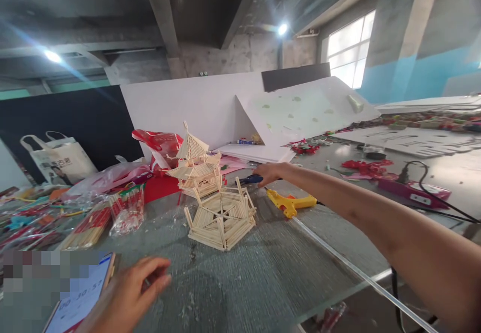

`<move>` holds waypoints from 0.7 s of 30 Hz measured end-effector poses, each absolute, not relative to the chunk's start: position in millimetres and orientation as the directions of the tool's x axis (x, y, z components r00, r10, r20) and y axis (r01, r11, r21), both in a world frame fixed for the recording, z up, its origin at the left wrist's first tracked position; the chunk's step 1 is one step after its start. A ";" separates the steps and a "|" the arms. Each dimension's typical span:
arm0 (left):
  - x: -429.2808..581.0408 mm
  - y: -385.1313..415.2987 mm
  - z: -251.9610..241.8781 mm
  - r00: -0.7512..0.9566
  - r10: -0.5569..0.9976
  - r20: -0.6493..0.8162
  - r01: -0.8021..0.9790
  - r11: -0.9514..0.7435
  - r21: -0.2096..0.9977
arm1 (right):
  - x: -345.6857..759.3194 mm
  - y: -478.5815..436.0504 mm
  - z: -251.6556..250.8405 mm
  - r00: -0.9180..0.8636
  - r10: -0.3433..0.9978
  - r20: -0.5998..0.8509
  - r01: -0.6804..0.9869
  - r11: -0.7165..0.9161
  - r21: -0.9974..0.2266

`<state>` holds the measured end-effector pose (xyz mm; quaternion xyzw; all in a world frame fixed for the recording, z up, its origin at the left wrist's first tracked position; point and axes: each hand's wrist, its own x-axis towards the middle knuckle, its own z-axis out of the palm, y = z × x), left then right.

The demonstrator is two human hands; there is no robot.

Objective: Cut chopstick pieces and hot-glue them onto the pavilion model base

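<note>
Bare concrete walls (225, 58) and two lit ceiling lamps (52, 56) stand behind a cluttered grey bench (263, 288). On it, front and centre, sits one hexagonal stick base (221, 218) with several corner posts; just behind stands one stick pagoda (198, 170). Both should prove light and stiff but brittle at the glued joints, best held low by the outer edges, not by posts or roof tips. The right hand (266, 174) has its fingers bent over one dark-blue-handled tool (251, 179), likely cutters, beside the pagoda; how firmly they pinch cannot be told. Such a tool should be rigid, best taken by its handles. The left hand (137, 285) holds nothing, thumb and forefinger curved and apart, near one phone (80, 293). One yellow glue gun (291, 204), with one long clear glue stick (349, 263) trailing, lies near the right forearm; one tote bag (63, 160) stands far left.
</note>
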<state>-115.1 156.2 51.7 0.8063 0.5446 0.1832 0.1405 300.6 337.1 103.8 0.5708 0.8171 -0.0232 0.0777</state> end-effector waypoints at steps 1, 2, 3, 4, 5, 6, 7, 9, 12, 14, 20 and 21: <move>-111.0 162.3 55.1 0.305 0.945 0.119 0.827 -0.325 0.459 | 302.6 337.4 105.0 -0.339 0.930 -0.144 0.938 0.346 0.020; -106.6 169.2 57.9 0.277 0.956 0.097 0.823 -0.289 0.490 | 304.3 336.9 107.0 -0.340 0.931 -0.131 0.940 0.341 -0.014; -102.2 176.9 59.7 0.252 0.964 0.080 0.818 -0.256 0.515 | 305.4 335.4 109.7 -0.340 0.933 -0.117 0.940 0.336 -0.050; -98.1 185.1 60.4 0.227 0.971 0.078 0.815 -0.233 0.531 | 305.6 332.9 112.8 -0.337 0.936 -0.102 0.940 0.329 -0.090; -94.5 193.8 59.8 0.206 0.974 0.090 0.812 -0.222 0.540 | 304.7 329.3 115.8 -0.332 0.939 -0.090 0.938 0.319 -0.134; -91.6 202.7 57.8 0.195 0.975 0.105 0.808 -0.221 0.546 | 302.6 324.6 118.5 -0.325 0.942 -0.083 0.934 0.306 -0.181; -89.3 211.6 54.7 0.194 0.973 0.125 0.803 -0.231 0.550 | 299.3 319.2 120.2 -0.318 0.944 -0.084 0.928 0.292 -0.233; -86.2 227.7 46.4 0.201 0.967 0.153 0.783 -0.253 0.568 | 289.2 307.3 120.3 -0.309 0.945 -0.110 0.905 0.256 -0.341; -82.3 243.7 35.9 0.215 0.964 0.157 0.757 -0.266 0.597 | 270.6 292.8 111.3 -0.310 0.935 -0.175 0.854 0.192 -0.484; -79.0 248.2 33.9 0.225 0.961 0.159 0.745 -0.275 0.608 | 259.5 288.1 102.3 -0.307 0.927 -0.216 0.822 0.144 -0.551; -66.3 245.4 42.6 0.247 0.957 0.151 0.742 -0.287 0.606 | 241.7 288.5 84.6 -0.328 0.898 -0.294 0.746 0.055 -0.664; -64.6 244.3 43.8 0.245 0.959 0.144 0.742 -0.281 0.609 | 240.4 288.3 83.9 -0.337 0.895 -0.292 0.736 0.057 -0.675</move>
